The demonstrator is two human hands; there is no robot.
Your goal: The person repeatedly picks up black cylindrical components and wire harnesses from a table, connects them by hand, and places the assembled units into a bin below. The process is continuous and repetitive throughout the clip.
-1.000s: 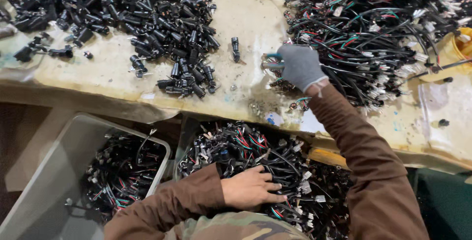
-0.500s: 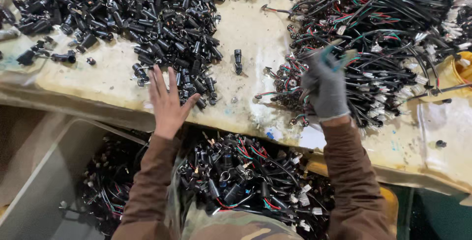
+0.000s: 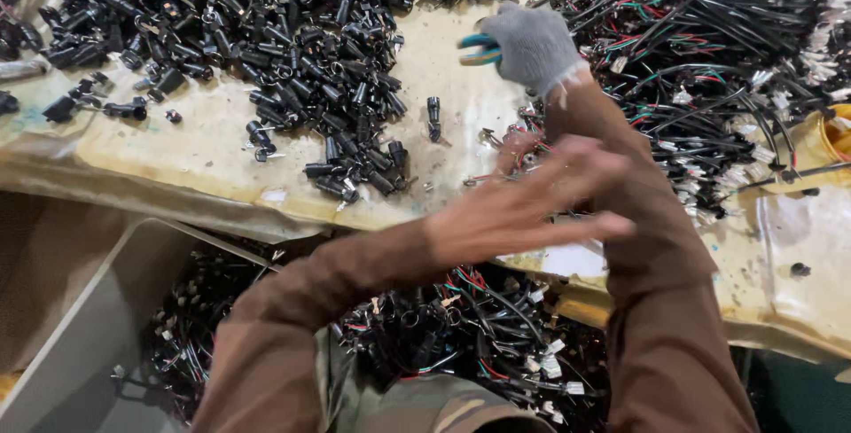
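Observation:
My right hand (image 3: 532,43) wears a grey knit glove and is shut on a teal-handled cutting tool (image 3: 479,47), held over the table between two heaps. My bare left hand (image 3: 523,207) is blurred, fingers spread, palm empty, crossing in front of my right forearm above the table's front edge. A large heap of black cylindrical connectors (image 3: 266,34) lies to the left. A tangle of black wire harnesses with red and green strands and white plugs (image 3: 718,52) lies to the right. One loose black connector (image 3: 433,118) lies between them.
The worn beige tabletop (image 3: 213,132) has a ragged front edge. Below it stand a grey plastic bin (image 3: 80,327) and a darker bin (image 3: 479,327), both holding cut wired connectors. A yellow container (image 3: 833,136) sits at the right edge.
My left hand swept from the connector heap rightward across my right forearm. My gloved right hand lifted off the wire tangle and moved left and up, the teal tool now showing.

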